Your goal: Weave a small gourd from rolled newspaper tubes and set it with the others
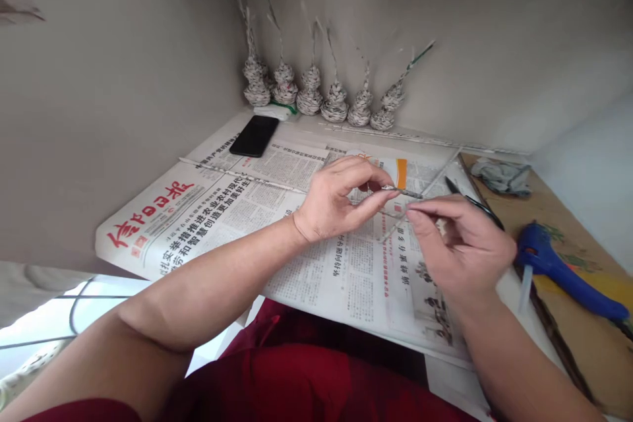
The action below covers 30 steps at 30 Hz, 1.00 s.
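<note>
My left hand (341, 194) is closed in a pinch on thin rolled-paper sticks, thumb and forefinger meeting where they cross. A short dark-grey length of rolled paper (410, 194) runs from those fingertips toward the right. Close beside it, my right hand (459, 244) is closed too, its thumb and forefinger pinching at the same sticks. A pale stick (442, 170) slants up to the right behind the hands, and other ends poke out below them. Exactly where the sticks join is hidden by my fingers. Both hands hover over a spread newspaper (212, 224).
Several gourd-shaped woven paper pieces (310, 95) stand along the wall. A black phone (254, 136) and a long paper stick (237, 175) lie on the newspaper. At the right are a blue glue gun (568, 273), a crumpled cloth (507, 176) and a dark pen-like tool (452, 186).
</note>
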{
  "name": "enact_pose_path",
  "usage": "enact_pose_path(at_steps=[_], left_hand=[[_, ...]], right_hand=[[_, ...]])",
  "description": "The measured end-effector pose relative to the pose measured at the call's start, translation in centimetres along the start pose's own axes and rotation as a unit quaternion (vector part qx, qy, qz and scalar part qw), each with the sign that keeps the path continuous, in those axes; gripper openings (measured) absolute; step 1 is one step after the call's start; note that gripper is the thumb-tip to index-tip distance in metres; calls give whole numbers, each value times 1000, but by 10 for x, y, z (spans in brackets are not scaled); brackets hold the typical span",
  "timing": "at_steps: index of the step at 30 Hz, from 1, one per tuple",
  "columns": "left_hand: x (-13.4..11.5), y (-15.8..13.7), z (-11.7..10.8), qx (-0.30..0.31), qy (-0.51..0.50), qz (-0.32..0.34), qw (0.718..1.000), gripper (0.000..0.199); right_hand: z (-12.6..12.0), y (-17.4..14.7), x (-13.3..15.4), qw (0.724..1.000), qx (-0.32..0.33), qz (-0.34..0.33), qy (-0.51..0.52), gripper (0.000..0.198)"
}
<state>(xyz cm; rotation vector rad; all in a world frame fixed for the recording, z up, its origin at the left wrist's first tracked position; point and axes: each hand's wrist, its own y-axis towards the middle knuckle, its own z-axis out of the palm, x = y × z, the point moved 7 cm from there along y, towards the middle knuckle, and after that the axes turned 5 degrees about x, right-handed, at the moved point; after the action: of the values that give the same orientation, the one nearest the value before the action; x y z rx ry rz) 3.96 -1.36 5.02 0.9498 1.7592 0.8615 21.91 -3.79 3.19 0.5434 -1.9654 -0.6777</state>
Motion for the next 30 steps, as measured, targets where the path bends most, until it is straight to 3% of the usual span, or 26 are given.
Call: enact_pose_path(at_steps=[2, 4, 8, 23, 30], left_hand=[[0, -1, 1, 4, -4, 6, 1000, 13], [0, -2, 3, 10, -9, 8, 1000, 12], [-1, -4, 7, 26, -17, 9, 999, 14], [-6, -4, 8, 24, -19, 14, 999, 13], [-6, -5, 10, 37, -19, 15, 999, 14]], right_hand=[[-2, 2, 9, 992, -30, -71, -100, 24], [2, 4, 7, 986, -14, -88, -139, 26], [9, 6, -1, 989, 16, -92, -114, 19], [12, 4, 0, 987, 21, -110, -113, 23], [11, 3, 1, 993, 28, -103, -48, 26]])
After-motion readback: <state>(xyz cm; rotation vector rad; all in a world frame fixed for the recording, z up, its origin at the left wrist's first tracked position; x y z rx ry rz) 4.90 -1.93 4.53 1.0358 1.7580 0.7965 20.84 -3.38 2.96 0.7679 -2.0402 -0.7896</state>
